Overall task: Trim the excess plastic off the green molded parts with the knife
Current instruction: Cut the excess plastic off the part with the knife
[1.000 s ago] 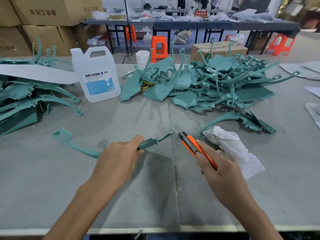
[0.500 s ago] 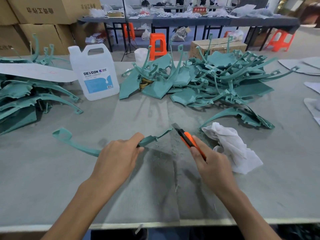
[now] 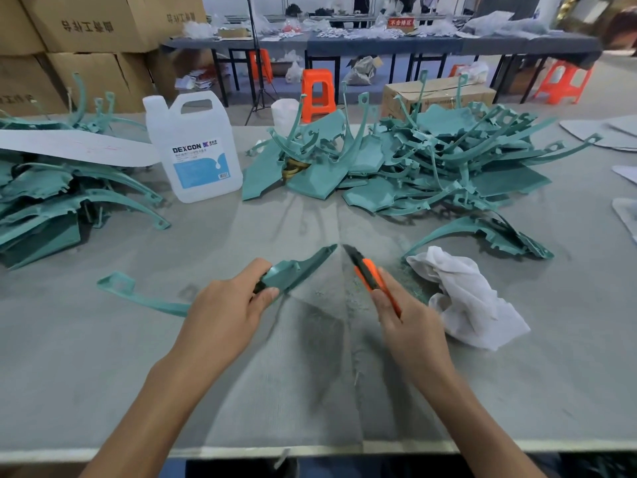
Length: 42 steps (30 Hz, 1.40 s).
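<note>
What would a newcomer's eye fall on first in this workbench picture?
Front and centre, the left hand grips a curved green part while the right hand holds an orange knife, blade close to the part's tip. Behind them sprawls a tangled heap of green parts, a white jug to its left.

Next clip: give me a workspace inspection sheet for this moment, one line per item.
Surface: grey table, worn and creased in the middle.
Job's things: green part; knife; left pile and far pile of green parts.
Clutter: white jug; white rag.
Grips: left hand holds the green part; right hand holds the knife, blade tip near the part's tip, contact unclear.
Cables: nothing seen.
Surroundings: cardboard boxes, orange stools, far tables.
</note>
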Each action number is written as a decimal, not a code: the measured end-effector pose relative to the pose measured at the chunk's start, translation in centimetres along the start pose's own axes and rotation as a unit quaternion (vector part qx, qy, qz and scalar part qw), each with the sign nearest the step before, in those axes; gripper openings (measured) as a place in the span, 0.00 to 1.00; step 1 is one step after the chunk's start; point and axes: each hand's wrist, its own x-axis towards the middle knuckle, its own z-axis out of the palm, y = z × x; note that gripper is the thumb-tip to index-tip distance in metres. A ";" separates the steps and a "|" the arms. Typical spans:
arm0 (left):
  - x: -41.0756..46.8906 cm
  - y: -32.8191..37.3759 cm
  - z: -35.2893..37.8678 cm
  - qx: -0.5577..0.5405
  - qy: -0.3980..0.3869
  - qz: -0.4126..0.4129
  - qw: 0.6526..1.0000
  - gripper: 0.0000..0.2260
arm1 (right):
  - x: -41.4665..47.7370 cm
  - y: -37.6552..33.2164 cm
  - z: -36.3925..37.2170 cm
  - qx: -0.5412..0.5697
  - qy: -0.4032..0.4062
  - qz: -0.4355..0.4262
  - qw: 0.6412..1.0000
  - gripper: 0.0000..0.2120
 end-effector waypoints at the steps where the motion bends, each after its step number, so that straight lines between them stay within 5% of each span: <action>1: 0.0 -0.1 0.0 -0.006 -0.003 -0.006 1.000 0.08 | 0.5 0.2 0.0 0.002 0.004 0.037 0.999 0.20; 6: 0.1 -0.8 -0.1 -0.024 -0.001 -0.027 0.999 0.07 | -0.3 -0.5 0.9 0.060 -0.002 -0.015 0.998 0.21; 28: -0.1 -2.4 0.0 -0.067 0.018 -0.055 0.996 0.07 | 2.0 -0.6 2.2 0.077 -0.037 0.014 0.996 0.19; 37: 1.3 -4.6 -1.1 -0.202 0.007 -0.151 0.968 0.07 | -0.5 1.8 3.3 0.111 0.060 0.038 0.991 0.19; 42: 3.4 -4.5 -0.7 -0.068 -0.048 -0.112 0.990 0.16 | -0.5 1.6 2.9 0.115 0.066 0.044 0.990 0.13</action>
